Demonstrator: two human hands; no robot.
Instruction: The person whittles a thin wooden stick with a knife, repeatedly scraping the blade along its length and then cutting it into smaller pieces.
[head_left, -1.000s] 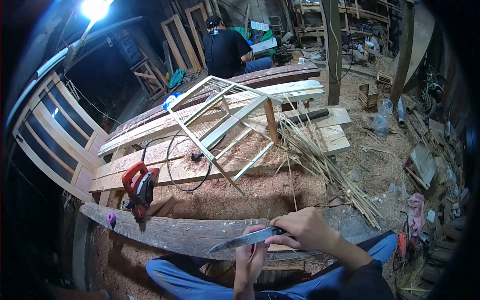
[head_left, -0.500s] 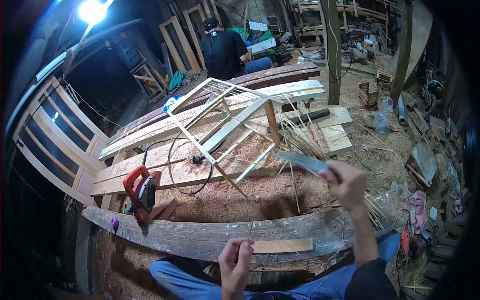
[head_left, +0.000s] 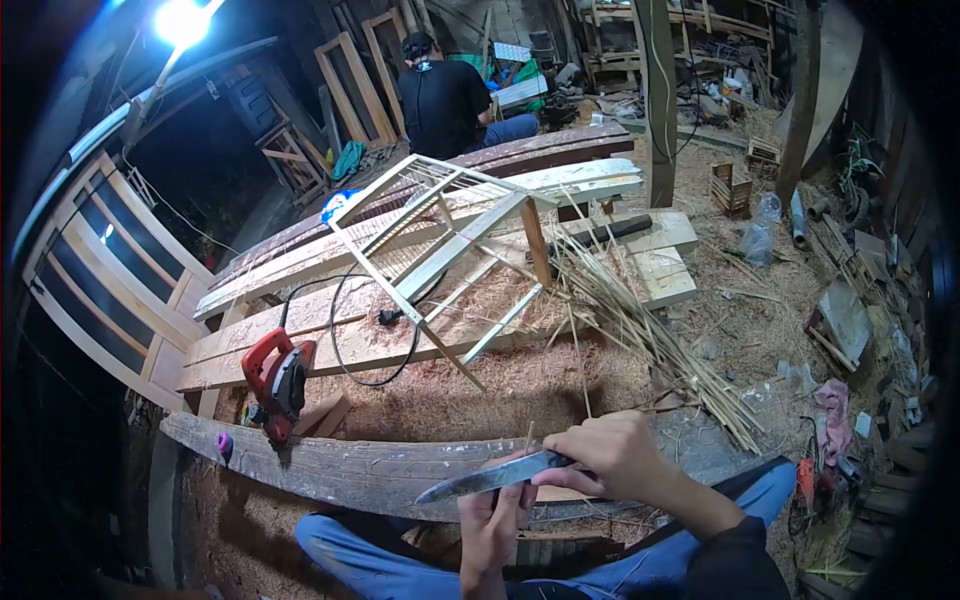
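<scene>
My right hand [head_left: 610,458] is closed on the handle of a knife. The broad grey blade [head_left: 492,477] points left and lies across the fingers of my left hand [head_left: 490,525], just above the plank. Between the left fingers is a thin wooden stick [head_left: 529,436], its upper end rising behind the blade; the rest is hidden. Beneath both hands runs a long weathered plank [head_left: 360,470]. A flat pale strip on that plank is now mostly covered by my hands.
A red power planer [head_left: 277,385] rests at the left. Beyond the plank stand a slatted wooden frame [head_left: 440,250] and a pile of thin sticks [head_left: 660,330] on boards [head_left: 240,345]. A person in black [head_left: 443,105] sits at the back.
My right hand has come down and left with the knife, bringing the blade from above the plank to my left hand. My left hand has shifted slightly right and down.
</scene>
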